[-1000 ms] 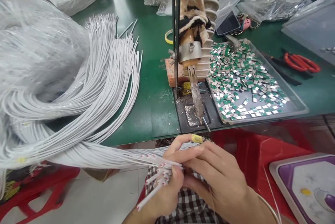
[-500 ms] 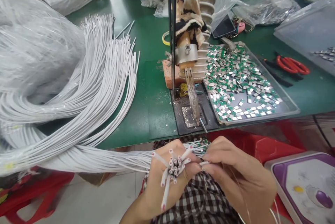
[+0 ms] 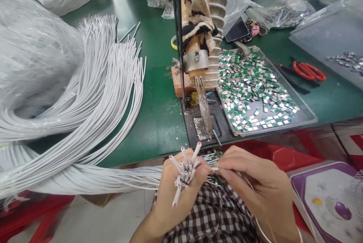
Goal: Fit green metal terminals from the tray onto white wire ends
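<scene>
And here's the left hand point(image 3: 174, 193), low in the centre of the frame, fingers wrapped tight round a bundle of white cables point(image 3: 185, 173), red-tipped ends fanned toward the camera. Just to its right, the right hand point(image 3: 255, 182) has thumb and forefinger pinched close on a short white piece point(image 3: 215, 169); whether that joins the bundle is hard to make out! Behind the hands, small green boards point(image 3: 212, 156) peek through, half covered, and the left fist hides how the long white strands point(image 3: 119, 176) coming from the left pass behind it. At lower right, the purple-and-white box point(image 3: 329, 201) is cut off by the edge; at upper left, the plastic bag point(image 3: 34, 46) is cropped too.

What a change from a second ago: the hands overlapped then, bundle tipped sideways; now they're side by side, ends facing up. Against half a second ago, the pinch holds, and the whole view has slid, the tray point(image 3: 307, 117) and soldering iron point(image 3: 203, 106) now farther left in the frame.
</scene>
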Action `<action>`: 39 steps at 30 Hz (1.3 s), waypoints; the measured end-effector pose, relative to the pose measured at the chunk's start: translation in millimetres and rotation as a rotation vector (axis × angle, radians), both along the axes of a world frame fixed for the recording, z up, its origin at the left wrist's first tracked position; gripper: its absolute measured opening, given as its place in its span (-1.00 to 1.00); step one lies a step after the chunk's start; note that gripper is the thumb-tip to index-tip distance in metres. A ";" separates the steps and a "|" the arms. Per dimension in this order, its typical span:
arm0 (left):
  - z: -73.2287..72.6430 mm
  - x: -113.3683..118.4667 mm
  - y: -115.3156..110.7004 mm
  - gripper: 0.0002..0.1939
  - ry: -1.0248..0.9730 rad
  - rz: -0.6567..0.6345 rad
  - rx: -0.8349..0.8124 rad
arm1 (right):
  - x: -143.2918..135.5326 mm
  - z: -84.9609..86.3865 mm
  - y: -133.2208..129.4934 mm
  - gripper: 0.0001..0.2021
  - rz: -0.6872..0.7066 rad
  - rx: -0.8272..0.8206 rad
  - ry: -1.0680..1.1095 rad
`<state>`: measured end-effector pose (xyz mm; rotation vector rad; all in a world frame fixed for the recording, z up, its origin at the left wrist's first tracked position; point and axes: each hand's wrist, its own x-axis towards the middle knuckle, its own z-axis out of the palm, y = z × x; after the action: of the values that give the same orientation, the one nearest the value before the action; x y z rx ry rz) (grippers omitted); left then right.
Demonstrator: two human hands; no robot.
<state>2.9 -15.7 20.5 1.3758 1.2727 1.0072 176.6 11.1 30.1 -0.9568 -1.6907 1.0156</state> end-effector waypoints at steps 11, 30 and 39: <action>-6.2 1.9 10.8 -0.89 -0.085 0.068 0.154 | 10.9 -6.1 19.0 -0.66 -0.369 -0.119 -0.288; -3.9 12.4 22.3 -0.82 -0.068 0.161 0.162 | -3.9 -5.1 19.3 -0.93 -0.246 0.054 -0.192; -0.2 13.8 23.1 -0.79 -0.075 0.155 0.179 | -10.5 -11.8 13.8 -0.92 -0.258 0.019 -0.094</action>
<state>16.7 7.3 20.3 1.3757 1.2729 1.2943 166.2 24.8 18.2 -1.1912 -1.5993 0.7933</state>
